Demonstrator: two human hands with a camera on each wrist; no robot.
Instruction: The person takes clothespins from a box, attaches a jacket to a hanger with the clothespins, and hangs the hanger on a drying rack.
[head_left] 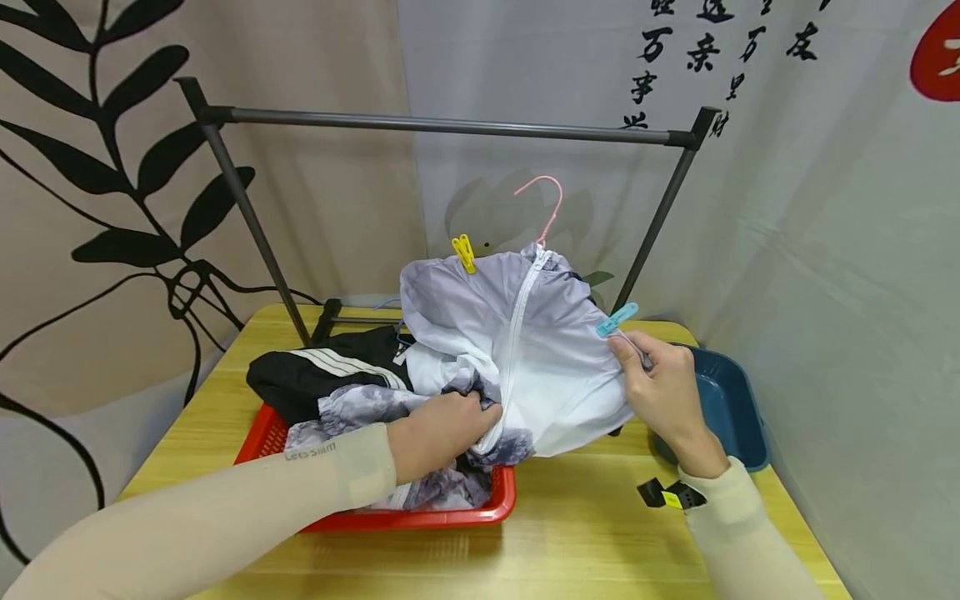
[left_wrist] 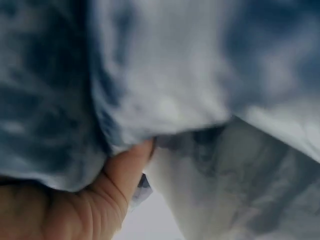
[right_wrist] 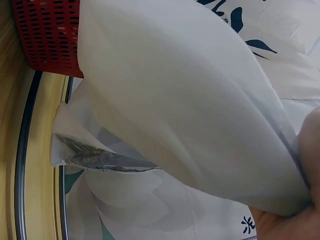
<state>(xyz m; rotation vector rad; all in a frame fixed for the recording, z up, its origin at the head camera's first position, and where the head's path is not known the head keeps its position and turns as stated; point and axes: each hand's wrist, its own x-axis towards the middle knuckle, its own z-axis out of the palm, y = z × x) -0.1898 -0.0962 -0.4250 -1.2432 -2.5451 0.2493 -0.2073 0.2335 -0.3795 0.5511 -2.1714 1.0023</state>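
A white and grey zip-up jacket (head_left: 558, 350) hangs on a pink hanger (head_left: 553, 208), whose hook stands up free below the rack's bar. My left hand (head_left: 442, 429) grips the jacket's patterned lower front beside the white zipper. In the left wrist view its thumb (left_wrist: 127, 172) presses on the blue-grey cloth, while the other fingers are hidden. At the jacket's right edge, my right hand (head_left: 663, 387) pinches the pale fabric just below a light blue clothespin (head_left: 617, 320). A yellow clothespin (head_left: 464, 253) is clipped near the left shoulder.
A red basket (head_left: 420, 521) holds patterned clothes and a black garment with white stripes (head_left: 322, 375). Behind stands a grey metal rack (head_left: 450, 125) on the wooden table (head_left: 585, 542). A dark blue basin (head_left: 727, 400) sits at the right, partly behind my right hand.
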